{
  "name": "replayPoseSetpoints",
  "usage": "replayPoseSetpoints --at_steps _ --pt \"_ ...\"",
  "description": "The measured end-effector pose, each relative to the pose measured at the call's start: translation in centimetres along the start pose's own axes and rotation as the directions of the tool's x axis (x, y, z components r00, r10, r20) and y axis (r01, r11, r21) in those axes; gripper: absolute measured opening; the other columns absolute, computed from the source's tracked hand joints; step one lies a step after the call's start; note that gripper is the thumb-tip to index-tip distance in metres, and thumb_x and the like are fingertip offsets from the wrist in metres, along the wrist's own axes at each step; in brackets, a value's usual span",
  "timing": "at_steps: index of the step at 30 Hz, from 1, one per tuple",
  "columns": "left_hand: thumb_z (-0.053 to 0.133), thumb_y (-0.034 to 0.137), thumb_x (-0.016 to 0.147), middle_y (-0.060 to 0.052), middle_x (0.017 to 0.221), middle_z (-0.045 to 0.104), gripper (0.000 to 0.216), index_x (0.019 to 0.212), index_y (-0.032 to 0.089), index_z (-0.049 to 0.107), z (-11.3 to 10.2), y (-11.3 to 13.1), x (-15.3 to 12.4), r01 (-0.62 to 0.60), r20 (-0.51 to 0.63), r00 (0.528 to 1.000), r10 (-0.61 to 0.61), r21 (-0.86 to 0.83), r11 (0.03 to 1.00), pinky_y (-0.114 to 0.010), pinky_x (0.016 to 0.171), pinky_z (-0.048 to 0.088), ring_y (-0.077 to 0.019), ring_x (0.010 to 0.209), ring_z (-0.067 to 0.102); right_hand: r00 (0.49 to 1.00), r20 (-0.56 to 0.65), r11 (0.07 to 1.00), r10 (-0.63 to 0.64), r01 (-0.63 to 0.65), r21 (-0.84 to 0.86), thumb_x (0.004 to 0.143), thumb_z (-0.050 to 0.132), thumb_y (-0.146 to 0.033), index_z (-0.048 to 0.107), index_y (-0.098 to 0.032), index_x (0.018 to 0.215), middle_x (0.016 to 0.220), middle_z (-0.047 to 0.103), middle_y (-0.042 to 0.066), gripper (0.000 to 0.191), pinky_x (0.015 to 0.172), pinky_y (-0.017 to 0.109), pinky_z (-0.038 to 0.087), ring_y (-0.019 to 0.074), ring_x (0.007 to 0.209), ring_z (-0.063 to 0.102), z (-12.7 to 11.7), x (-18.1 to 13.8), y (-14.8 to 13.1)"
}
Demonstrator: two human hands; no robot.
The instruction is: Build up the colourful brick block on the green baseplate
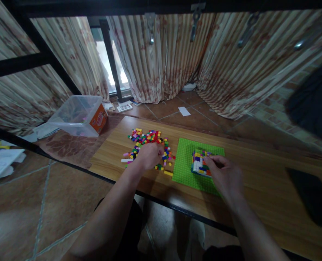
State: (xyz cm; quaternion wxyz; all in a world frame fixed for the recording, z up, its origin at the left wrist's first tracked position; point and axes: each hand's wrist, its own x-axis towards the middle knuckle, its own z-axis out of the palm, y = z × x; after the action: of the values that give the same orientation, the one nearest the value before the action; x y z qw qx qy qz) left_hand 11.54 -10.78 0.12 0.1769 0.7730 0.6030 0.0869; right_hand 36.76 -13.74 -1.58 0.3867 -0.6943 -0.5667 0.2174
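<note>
Many small toy bricks (139,136) in mixed colours lie in a loose pile on the wooden table. My left hand (150,155) is over the near side of this pile, its fingers curled together; whatever is in them is hidden. To the right lies a green studded baseplate (184,159). A low block built of multicoloured bricks (197,165) stands on it, with white, yellow, purple and orange pieces showing. My right hand (227,175) is at the block's right side, thumb and forefinger pinched at its top. What the pinch holds is too small to make out.
A clear plastic bin (78,116) with an orange label stands beyond the table's left end. A dark flat object (312,195) lies on the table (264,174) at the right. Striped curtains (161,58) hang behind, and black metal bars (38,58) cross the upper left.
</note>
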Motion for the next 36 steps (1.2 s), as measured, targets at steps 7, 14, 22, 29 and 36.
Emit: replayPoseSetpoints --at_steps 7,14,22,29,36 --pt "0.057 0.012 0.073 -0.004 0.090 0.073 0.018 0.080 0.020 0.071 0.2 0.3 -0.2 0.019 -0.022 1.000 -0.017 0.053 0.998 -0.025 0.074 0.048 -0.0179 0.082 0.066 1.000 -0.028 1.000 -0.003 0.004 0.019 0.079 0.062 -0.051 0.075 -0.019 0.079 0.083 0.075 0.009 0.035 0.070 0.035 0.048 0.0241 0.075 0.067 -0.3 0.1 -0.4" --pt "0.057 0.016 0.079 -0.007 0.091 0.073 0.014 0.080 0.019 0.070 0.6 1.1 -0.1 0.022 -0.002 1.000 -0.022 0.127 0.992 -0.028 0.075 0.049 -0.0207 0.082 0.067 1.000 -0.014 0.999 -0.015 0.015 0.042 0.080 0.061 -0.050 0.074 -0.019 0.076 0.080 0.074 0.008 0.034 0.066 0.032 0.046 0.0218 0.071 0.065 -0.4 0.0 -0.5" --pt "0.051 0.014 0.084 -0.005 0.091 0.071 0.019 0.091 0.017 0.068 0.4 1.3 0.0 -0.087 -0.180 0.982 0.064 -0.126 0.988 -0.027 0.079 0.052 -0.0170 0.083 0.067 0.999 -0.030 0.999 -0.036 0.036 0.030 0.080 0.060 -0.049 0.073 -0.018 0.075 0.075 0.072 0.007 0.033 0.064 0.031 0.045 0.0196 0.066 0.062 -0.9 0.2 -0.4" --pt "0.053 0.011 0.084 -0.004 0.095 0.070 0.030 0.113 0.018 0.061 3.3 6.3 0.5 -0.328 -0.250 0.935 0.250 -0.347 0.879 -0.027 0.082 0.054 -0.0147 0.087 0.067 0.998 -0.035 0.998 -0.048 0.050 0.047 0.081 0.059 -0.047 0.073 -0.019 0.076 0.077 0.073 0.007 0.032 0.065 0.031 0.046 0.0195 0.067 0.063 -0.7 0.2 -0.3" --pt "0.049 0.014 0.089 -0.005 0.104 0.069 0.033 0.122 0.020 0.056 5.1 8.6 0.9 -0.344 -0.201 0.932 0.301 -0.228 0.911 -0.029 0.084 0.055 -0.0161 0.091 0.067 0.995 -0.030 0.995 -0.094 0.095 0.033 0.081 0.058 -0.046 0.072 -0.019 0.074 0.074 0.072 0.006 0.031 0.064 0.031 0.046 0.0186 0.064 0.062 -0.9 0.2 -0.3"
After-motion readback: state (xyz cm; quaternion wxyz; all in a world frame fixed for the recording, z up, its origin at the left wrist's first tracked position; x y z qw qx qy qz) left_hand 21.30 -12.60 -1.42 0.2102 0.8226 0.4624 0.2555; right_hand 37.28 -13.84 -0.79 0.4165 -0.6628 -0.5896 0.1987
